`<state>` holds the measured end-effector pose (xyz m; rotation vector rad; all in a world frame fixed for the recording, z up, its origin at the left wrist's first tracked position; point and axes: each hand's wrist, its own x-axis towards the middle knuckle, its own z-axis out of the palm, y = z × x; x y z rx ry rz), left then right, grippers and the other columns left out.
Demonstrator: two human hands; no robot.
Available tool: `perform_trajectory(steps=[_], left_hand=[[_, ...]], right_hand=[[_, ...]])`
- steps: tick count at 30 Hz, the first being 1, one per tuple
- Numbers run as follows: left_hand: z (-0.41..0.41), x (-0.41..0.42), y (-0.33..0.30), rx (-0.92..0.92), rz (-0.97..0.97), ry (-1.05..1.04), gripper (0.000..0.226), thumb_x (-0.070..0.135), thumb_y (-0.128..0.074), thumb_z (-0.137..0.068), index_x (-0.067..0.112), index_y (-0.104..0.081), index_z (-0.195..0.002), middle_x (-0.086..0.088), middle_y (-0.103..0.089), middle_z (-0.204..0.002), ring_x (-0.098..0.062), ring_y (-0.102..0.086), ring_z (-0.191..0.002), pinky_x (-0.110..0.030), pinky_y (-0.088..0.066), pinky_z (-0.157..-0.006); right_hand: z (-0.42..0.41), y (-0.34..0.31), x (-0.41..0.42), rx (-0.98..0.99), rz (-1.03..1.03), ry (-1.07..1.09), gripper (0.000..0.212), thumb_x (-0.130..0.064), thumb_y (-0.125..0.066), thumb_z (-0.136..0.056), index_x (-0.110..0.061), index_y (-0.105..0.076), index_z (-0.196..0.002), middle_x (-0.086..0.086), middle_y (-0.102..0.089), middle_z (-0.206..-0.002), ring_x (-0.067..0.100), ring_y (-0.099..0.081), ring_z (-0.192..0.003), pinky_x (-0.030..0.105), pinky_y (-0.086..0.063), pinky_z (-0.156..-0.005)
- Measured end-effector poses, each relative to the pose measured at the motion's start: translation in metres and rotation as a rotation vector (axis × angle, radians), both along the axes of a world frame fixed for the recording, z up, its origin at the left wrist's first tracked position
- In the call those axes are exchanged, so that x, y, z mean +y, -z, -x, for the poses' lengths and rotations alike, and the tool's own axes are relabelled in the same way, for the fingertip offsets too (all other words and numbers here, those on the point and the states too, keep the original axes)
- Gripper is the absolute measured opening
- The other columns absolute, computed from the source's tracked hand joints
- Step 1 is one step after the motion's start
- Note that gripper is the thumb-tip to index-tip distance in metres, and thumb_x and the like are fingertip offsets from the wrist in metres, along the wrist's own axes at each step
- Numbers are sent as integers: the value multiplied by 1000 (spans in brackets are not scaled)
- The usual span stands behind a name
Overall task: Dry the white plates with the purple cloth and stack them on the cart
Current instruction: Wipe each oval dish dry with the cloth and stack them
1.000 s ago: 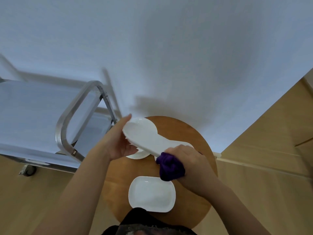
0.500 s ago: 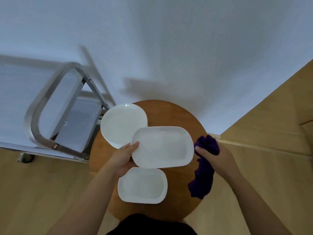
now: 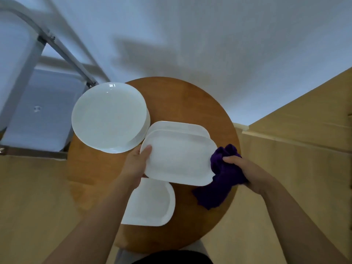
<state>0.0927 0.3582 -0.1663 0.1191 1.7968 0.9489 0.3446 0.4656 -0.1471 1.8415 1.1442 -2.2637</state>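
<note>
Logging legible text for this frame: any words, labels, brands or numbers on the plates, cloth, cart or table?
None can be read.
Round white plates: plain, no mark.
Rectangular white plate held by the left hand: plain.
Purple cloth gripped by the right hand: no label showing.
Cart: one small blurred mark on the lower shelf, unreadable.
Round wooden table: bare wood.

white rounded-rectangular plate held level above table; purple cloth bunched at its right edge.
</note>
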Motion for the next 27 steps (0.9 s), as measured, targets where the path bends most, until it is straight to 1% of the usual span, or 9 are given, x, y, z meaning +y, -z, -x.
perform_trajectory(steps=[2, 4, 7, 10, 12, 17, 21, 24, 27], left_hand=[[-4, 7, 9, 243, 16, 45, 28, 30, -44, -99, 15, -47, -122, -1, -55, -107, -19, -52, -95, -36, -47, -79], [-7, 13, 16, 429, 24, 127, 29, 22, -41, -98, 8, -40, -124, -3, -50, -107, -17, -48, -93, -32, -42, -77], [-13, 17, 26, 578, 69, 209, 28, 9, -41, -95, 3, -39, -122, -9, -45, -111, -18, -46, -98, -29, -42, -80], [-16, 24, 34, 680, 120, 219, 34, 7, -43, -96, 2, -39, -129, -17, -42, -128, -27, -47, -113, -35, -43, -98], [-19, 27, 39, 693, 155, 236, 45, 10, -49, -95, 5, -33, -136, -17, -36, -136, -29, -41, -122, -37, -36, -106], [-31, 23, 41, 626, 215, 223, 68, 14, -54, -91, 8, -16, -147, -16, -22, -147, -31, -25, -135, -39, -24, -113], [-35, 21, 45, 506, 135, 284, 77, 10, -48, -94, 9, 5, -150, -9, 0, -158, -26, -9, -145, -35, -15, -116], [-37, 22, 47, 499, 104, 276, 79, 6, -49, -93, 10, 5, -150, -8, 2, -158, -25, -8, -145, -34, -15, -115], [-36, 19, 55, 570, 24, 220, 74, 5, -52, -92, 11, -7, -151, -12, -9, -155, -26, -19, -141, -35, -21, -113]], right_hand=[[2, 6, 4, 17, -24, -52, 40, -31, -65, -69, -14, -59, -104, 9, -69, -94, 22, -64, -84, 32, -52, -75], [4, 14, 10, 22, -44, -41, 40, -32, -64, -67, -16, -59, -104, 8, -69, -94, 23, -63, -86, 34, -51, -78], [9, 25, 17, 2, -73, 19, 28, -25, -64, -80, -16, -59, -106, 8, -69, -94, 22, -65, -85, 32, -52, -74], [17, 34, 18, -49, -119, 19, 18, -26, -62, -87, -17, -61, -103, 8, -69, -92, 18, -66, -79, 26, -51, -64], [24, 37, 17, -69, -159, 44, 19, -28, -63, -87, -18, -61, -103, 6, -69, -92, 17, -66, -77, 23, -51, -59], [38, 48, 8, -88, -251, 196, 27, -27, -65, -86, -15, -60, -111, 6, -67, -98, 17, -64, -85, 24, -50, -64], [44, 54, 2, -82, -288, 392, 13, -24, -65, -87, -22, -62, -99, 1, -67, -93, 16, -64, -84, 28, -52, -71], [50, 62, -4, -148, -359, 431, 25, -31, -66, -85, -23, -62, -108, -1, -68, -98, 18, -64, -91, 34, -54, -78], [57, 68, -12, -263, -472, 340, 32, -36, -65, -85, -24, -58, -113, -2, -64, -104, 17, -61, -95, 34, -53, -80]])
